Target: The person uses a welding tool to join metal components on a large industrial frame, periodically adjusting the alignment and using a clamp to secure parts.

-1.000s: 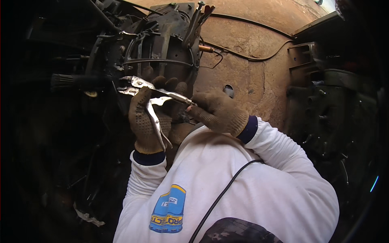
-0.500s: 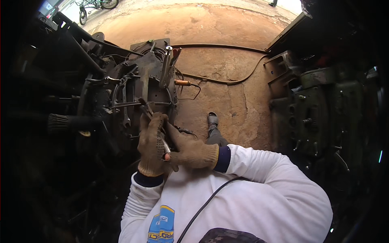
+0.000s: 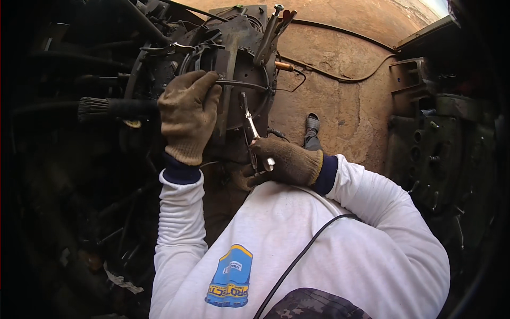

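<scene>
In my right hand [image 3: 284,159], gloved in brown knit, is a pair of silver locking pliers [image 3: 249,118]. The jaw end points away from me, and the round screw end shows by the palm. My left hand [image 3: 186,117], in a matching glove, is over the dark metal stand [image 3: 239,114]. Its fingers are bent at a thin metal bar [image 3: 241,83] that runs across the stand. Whatever lies under those fingers is hidden. Another pair of locking pliers [image 3: 267,40] hangs at the stand's far right edge, near an orange-brown handle [image 3: 284,66].
A dark-bristled brush [image 3: 93,109] juts out at the left. Beyond the stand, a hose [image 3: 334,77] curves over the brown floor [image 3: 340,111]. Green machinery [image 3: 425,143] with levers stands at the right. A black cable [image 3: 297,255] lies across my white shirt.
My hands were together at the stand's near edge and are now apart. The left has moved forward onto the stand; the right has drawn back rightward with the locking pliers. The view has shifted.
</scene>
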Demonstrator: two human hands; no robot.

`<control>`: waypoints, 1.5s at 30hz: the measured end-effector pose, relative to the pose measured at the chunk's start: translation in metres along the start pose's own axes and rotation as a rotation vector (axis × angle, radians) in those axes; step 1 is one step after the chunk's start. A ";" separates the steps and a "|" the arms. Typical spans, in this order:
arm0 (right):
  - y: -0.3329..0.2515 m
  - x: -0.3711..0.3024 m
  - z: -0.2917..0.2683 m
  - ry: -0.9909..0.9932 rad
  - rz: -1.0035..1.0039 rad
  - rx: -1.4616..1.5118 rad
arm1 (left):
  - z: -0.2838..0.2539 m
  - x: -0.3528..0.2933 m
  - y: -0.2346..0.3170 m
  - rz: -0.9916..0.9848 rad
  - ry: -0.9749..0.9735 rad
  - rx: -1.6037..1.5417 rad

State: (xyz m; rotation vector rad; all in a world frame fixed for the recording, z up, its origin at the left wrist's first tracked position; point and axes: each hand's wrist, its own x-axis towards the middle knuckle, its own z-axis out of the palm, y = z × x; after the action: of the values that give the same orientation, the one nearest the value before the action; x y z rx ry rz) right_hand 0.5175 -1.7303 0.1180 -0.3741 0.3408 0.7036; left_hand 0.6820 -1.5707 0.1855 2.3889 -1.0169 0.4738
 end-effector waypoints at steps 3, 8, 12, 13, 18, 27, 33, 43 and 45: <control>0.000 0.005 0.000 0.023 0.010 -0.008 | 0.011 0.013 -0.023 0.111 -0.061 0.008; 0.006 0.018 -0.004 -0.040 -0.054 -0.140 | 0.012 0.019 -0.036 -0.049 -0.297 -0.082; -0.003 0.018 0.007 0.050 0.012 -0.008 | 0.011 0.025 -0.036 -0.053 -0.343 -0.076; -0.002 0.022 0.007 0.056 -0.007 0.017 | 0.011 0.026 -0.038 -0.048 -0.352 -0.077; -0.009 0.021 0.020 0.067 -0.088 -0.039 | 0.013 0.025 -0.042 -0.012 -0.341 -0.086; -0.016 0.019 0.041 0.207 -0.050 0.109 | 0.011 0.029 -0.043 0.007 -0.385 -0.101; -0.014 0.027 0.039 0.140 -0.068 0.099 | 0.014 0.029 -0.045 0.014 -0.390 -0.091; -0.009 0.035 0.036 0.207 -0.089 -0.027 | 0.014 0.028 -0.045 0.005 -0.380 -0.085; -0.011 0.031 0.041 0.249 -0.088 -0.079 | 0.014 0.027 -0.045 0.003 -0.375 -0.085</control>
State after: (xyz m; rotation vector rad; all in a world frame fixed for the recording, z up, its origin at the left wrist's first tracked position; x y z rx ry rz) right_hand 0.5547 -1.7027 0.1431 -0.5510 0.5295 0.5862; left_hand 0.7353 -1.5670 0.1736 2.4503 -1.1706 -0.0225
